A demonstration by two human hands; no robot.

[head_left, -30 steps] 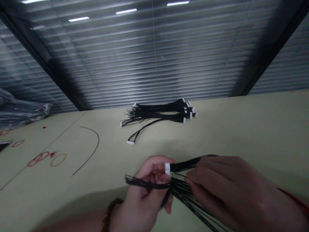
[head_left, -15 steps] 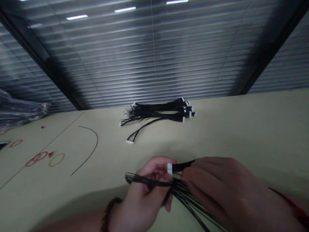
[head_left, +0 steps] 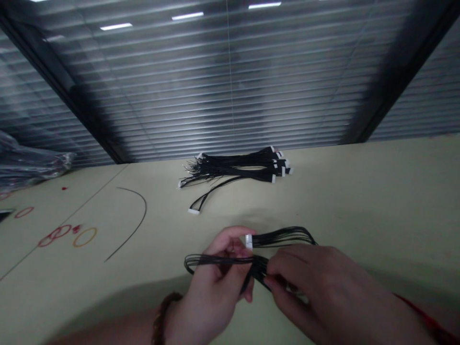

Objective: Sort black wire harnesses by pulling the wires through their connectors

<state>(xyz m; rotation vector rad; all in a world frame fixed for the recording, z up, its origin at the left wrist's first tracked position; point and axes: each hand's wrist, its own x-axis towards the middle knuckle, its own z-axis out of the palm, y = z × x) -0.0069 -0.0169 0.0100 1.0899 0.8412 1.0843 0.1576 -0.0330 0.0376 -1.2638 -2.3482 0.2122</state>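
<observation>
My left hand (head_left: 224, 282) is closed around a bundle of thin black wires (head_left: 219, 260), looped at its left end. Between its thumb and fingers sits a white connector (head_left: 248, 241), with black wires (head_left: 283, 236) running out of it to the right in an arc. My right hand (head_left: 316, 282) pinches the wires just right of my left thumb. Its fingertips partly hide the strands, so I cannot see where each one ends.
Behind my hands lies a pile of black wire harnesses (head_left: 237, 165) with white connectors. A loose black wire (head_left: 145, 211) curves on the table (head_left: 359, 201). Rubber bands (head_left: 85, 237) and a clear plastic bag (head_left: 32, 160) are at left; a blind-covered window (head_left: 230, 76) rises behind.
My right hand has moved off the connector's wires, which now arc freely, and down onto the bundle beside my left thumb. My left hand has hardly moved.
</observation>
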